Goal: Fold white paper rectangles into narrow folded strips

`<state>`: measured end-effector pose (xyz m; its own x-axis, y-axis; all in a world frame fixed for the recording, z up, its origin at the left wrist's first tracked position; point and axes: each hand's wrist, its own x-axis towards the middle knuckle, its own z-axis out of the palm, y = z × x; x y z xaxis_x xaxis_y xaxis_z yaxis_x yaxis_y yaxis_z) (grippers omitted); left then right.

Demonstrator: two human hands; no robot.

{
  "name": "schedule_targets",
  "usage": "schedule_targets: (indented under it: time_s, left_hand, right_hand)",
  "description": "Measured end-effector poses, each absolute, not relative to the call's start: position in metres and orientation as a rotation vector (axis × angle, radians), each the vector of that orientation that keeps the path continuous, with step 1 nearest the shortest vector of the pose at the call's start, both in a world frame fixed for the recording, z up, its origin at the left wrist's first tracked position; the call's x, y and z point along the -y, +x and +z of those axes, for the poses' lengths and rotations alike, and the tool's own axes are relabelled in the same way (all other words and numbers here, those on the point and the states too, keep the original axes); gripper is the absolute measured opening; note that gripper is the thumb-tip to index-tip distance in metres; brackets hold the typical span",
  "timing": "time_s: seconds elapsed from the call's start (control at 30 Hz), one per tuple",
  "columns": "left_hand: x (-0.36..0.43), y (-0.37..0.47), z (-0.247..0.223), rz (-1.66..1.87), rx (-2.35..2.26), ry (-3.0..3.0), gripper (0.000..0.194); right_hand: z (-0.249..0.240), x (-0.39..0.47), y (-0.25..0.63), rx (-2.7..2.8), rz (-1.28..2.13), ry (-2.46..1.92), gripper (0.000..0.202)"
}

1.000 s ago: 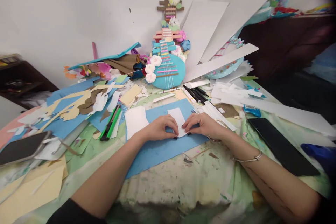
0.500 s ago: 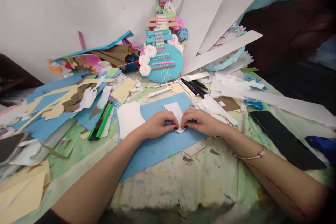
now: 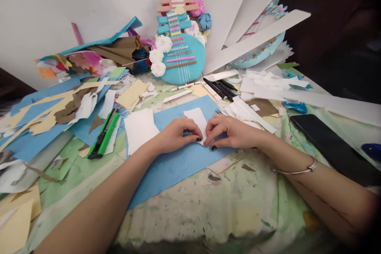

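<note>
Left hand: The left hand (image 3: 180, 137) is on the left side of the small white paper (image 3: 196, 117). Its fingers are bent, and the thumb and fingertips are close together, with hold of the paper's side near its bottom end.
Right hand: The right hand (image 3: 232, 131) is on the other side. Its fingers are curled, one tip touches the paper's near corner, and the thumb is a little way off. I cannot tell if it pinches the paper.
Small white paper: It is on the blue sheet (image 3: 166, 170), near the middle of the table (image 3: 193, 222), between the two hands.
Blue sheet: It lies flat and slanted, with one corner pointing to the table's front edge.
Other white paper: A bigger white piece (image 3: 139, 127) with curvy sides lies on the sheet's left part.
Cutter: A green and black cutter (image 3: 104, 135) lies left of the sheet, toward the table's left edge.
Pens: Black and white pens (image 3: 218, 87) lie just past the sheet's back corner.
Guitar: A blue toy guitar (image 3: 190, 57) with white flowers (image 3: 157, 55) stands by the table's back edge.
Right side: A flat black thing (image 3: 333, 143) lies near the table's right edge.
Bracelet: A silver bracelet (image 3: 297, 168) is on the right arm.
</note>
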<state>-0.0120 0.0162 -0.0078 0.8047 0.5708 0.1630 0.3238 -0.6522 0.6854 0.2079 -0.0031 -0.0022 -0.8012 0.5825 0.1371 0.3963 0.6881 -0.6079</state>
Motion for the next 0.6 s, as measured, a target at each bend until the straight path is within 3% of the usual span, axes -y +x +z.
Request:
schedule_targets:
  time_s: [0.6]
  left_hand:
    - [-0.0113, -0.0076, -0.0074, 0.406, -0.735, 2.488, 0.007]
  right_hand:
    - [0.0020, 0.0066, 0.2093, 2.631, 0.788, -0.775, 0.017]
